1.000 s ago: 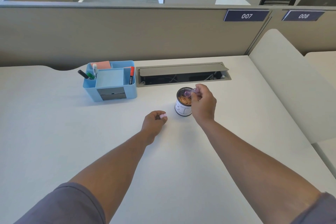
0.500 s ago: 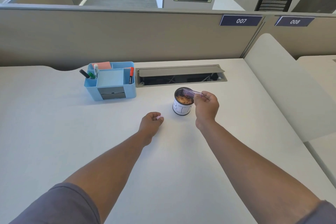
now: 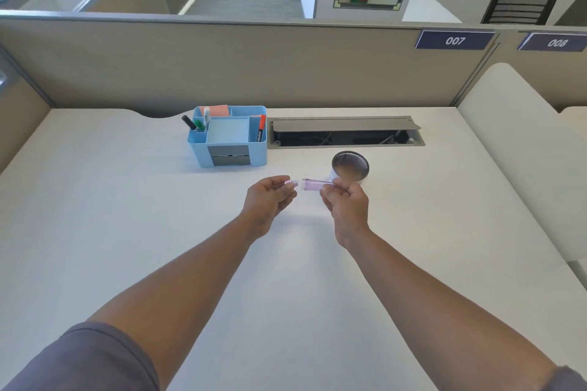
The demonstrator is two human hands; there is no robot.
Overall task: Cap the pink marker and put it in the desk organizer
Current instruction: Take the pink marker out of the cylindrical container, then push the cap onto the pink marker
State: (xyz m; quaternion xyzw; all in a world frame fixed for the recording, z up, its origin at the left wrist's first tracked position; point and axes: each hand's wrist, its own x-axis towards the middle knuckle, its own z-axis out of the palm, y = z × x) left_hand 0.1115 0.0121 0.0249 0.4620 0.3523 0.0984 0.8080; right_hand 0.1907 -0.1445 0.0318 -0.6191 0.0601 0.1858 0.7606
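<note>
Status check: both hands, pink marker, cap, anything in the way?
Left hand pinching small pink cap. Right hand gripping translucent pink marker. Cap and marker aligned, small gap, not joined. Path to blue plastic desk organizer clear.

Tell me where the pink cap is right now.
The pink cap is pinched in the left hand at mid-desk, just left of the marker held by the right hand.

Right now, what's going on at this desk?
A person is about to cap a pink marker. The right hand holds the marker, and the left hand holds its cap; a small gap is left between them. The blue organizer waits behind, and a mesh cup stands beside the right hand.
</note>
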